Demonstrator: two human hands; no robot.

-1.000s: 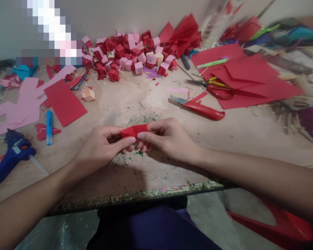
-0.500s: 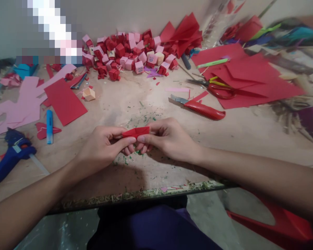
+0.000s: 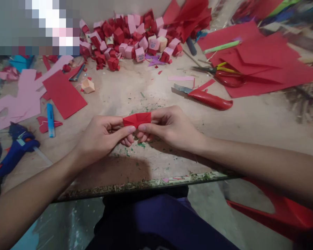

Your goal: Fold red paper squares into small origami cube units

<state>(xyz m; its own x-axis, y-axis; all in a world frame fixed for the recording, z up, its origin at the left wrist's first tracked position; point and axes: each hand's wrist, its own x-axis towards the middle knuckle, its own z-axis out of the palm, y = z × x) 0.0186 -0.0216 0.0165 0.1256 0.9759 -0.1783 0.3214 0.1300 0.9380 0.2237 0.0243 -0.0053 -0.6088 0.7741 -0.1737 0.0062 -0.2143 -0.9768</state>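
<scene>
A small piece of folded red paper (image 3: 137,118) is held up between both hands, over the near middle of the table. My left hand (image 3: 104,133) pinches its left end, thumb in front and fingers behind. At the right end, my right hand (image 3: 169,128) grips it the same way, and the two thumb tips almost meet at its lower edge. Crease lines run across the face of the paper. The fingers behind it are partly hidden. Green scraps (image 3: 139,144) lie on the tabletop below the hands.
Pink and red paper cubes (image 3: 129,52) are heaped at the back. Right of centre lie a red-handled cutter (image 3: 208,99), scissors (image 3: 229,77) and red sheets (image 3: 271,62). To the left are a blue glue gun (image 3: 15,149), a blue marker (image 3: 50,119) and pink paper (image 3: 28,93).
The whole view has shifted, so the table sits higher in the picture. The red paper is tilted slightly and shows more of its face. Both hands keep their pinch on it.
</scene>
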